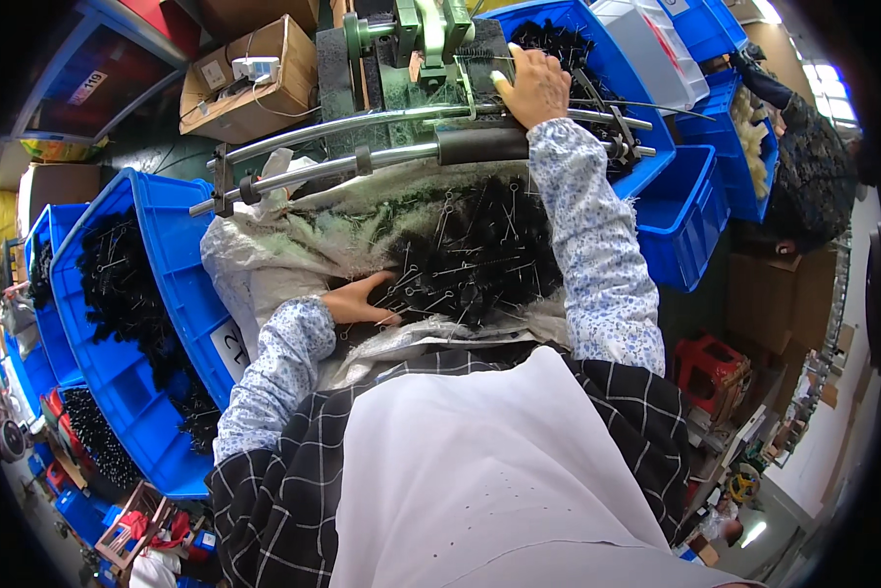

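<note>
My right hand (pixel 536 86) is up at the machine (pixel 430 49), fingers curled by the end of a small black twisted-wire brush (pixel 479 63). The brush lies beside the machine's wheels, and my fingers partly hide its wire end. My left hand (pixel 360 302) rests with thumb and fingers spread at the left edge of a pile of black wire brushes (pixel 479 250). Many of these brushes have looped metal ends. The pile lies on a whitish woven sack (pixel 293 235) across my lap.
Two metal rails (pixel 362 162) run across between the sack and the machine. A large blue bin (pixel 180 225) of black brushes stands at left, another blue bin (pixel 646 147) at right. A cardboard box (pixel 254 83) sits beyond. A red stool (pixel 712 372) stands at lower right.
</note>
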### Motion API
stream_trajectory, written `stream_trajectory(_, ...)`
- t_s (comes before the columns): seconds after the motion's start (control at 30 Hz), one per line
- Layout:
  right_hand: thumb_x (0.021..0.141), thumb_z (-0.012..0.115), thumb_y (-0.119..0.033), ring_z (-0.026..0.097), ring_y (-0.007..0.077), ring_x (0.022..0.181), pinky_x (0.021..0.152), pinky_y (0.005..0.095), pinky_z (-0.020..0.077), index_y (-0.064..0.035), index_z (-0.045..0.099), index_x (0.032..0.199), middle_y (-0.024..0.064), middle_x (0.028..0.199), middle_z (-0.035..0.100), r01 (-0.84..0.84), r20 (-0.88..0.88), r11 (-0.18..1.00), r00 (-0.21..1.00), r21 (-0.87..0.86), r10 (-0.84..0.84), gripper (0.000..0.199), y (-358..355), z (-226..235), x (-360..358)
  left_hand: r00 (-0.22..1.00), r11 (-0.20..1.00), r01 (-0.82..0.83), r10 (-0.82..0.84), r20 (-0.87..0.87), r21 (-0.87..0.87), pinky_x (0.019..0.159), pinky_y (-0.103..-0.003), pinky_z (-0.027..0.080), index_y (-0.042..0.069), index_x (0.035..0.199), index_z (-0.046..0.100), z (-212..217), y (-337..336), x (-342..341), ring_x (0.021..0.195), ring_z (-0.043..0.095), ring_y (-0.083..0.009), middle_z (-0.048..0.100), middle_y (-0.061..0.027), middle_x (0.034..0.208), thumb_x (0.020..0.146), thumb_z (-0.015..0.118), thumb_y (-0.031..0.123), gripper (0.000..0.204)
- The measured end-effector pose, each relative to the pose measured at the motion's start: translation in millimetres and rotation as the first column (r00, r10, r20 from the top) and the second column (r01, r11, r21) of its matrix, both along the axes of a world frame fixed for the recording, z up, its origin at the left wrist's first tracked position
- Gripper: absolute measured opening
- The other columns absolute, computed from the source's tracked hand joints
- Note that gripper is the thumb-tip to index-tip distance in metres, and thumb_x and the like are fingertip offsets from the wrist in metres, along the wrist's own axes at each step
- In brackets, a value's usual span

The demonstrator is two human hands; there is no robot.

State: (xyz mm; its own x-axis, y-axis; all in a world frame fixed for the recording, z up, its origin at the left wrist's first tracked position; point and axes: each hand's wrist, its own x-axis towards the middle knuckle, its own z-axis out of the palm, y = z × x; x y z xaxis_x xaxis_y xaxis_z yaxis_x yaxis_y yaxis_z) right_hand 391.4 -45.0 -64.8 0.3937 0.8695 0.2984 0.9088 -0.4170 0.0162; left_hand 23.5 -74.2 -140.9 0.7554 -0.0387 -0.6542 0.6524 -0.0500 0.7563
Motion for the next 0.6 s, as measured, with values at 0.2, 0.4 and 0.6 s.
stream_trajectory(0.2, 0.073, 0.059, -0.023, 0.055, 0.0264, 0.099, 0.082, 0.0429, 0.04, -0.0088, 0.061, 0.106, 0.0077, 0.097, 0.063, -0.028, -0.127, 0.992, 0.991, 0.125, 0.044, 0.036, 1, -15, -4, 0.998, 0.99, -0.058, 0.059, 0.009, -0.131, 0.093, -0.029, 0.037, 0.004, 0.133, 0.031, 10, 2, 5, 0.107, 0.049, -0.0212, 0.052, -0.0165, 0.118, 0.069, 0.076, 0.028, 0.082)
stream_trajectory(0.4, 0.073, 0.057, -0.02, 0.06, 0.0237, 0.084, 0.071, 0.041, 0.042, -0.0076, 0.061, 0.088, 0.0066, 0.083, 0.063, -0.07, -0.085, 0.986, 0.993, 0.15, 0.084, 0.02, 19, -10, -41, 0.998, 0.947, 0.063, -0.052, -0.045, 0.314, 0.084, -0.035, 0.045, 0.013, 0.126, 0.041, 84, 8, 7, 0.094, 0.059, -0.0314, 0.061, -0.0202, 0.098, 0.067, 0.071, 0.028, 0.068)
stream_trajectory(0.6, 0.074, 0.056, -0.023, 0.058, 0.0249, 0.092, 0.073, 0.0417, 0.0412, -0.0116, 0.062, 0.095, 0.007, 0.087, 0.064, -0.044, -0.073, 0.996, 0.996, 0.071, 0.05, 0.025, 31, -2, -65, 0.971, 0.727, 0.151, -0.235, 0.036, 0.67, 0.093, -0.042, 0.035, 0.017, 0.121, 0.048, 81, 43, 18, 0.102, 0.052, -0.033, 0.055, -0.0158, 0.107, 0.067, 0.071, 0.033, 0.06)
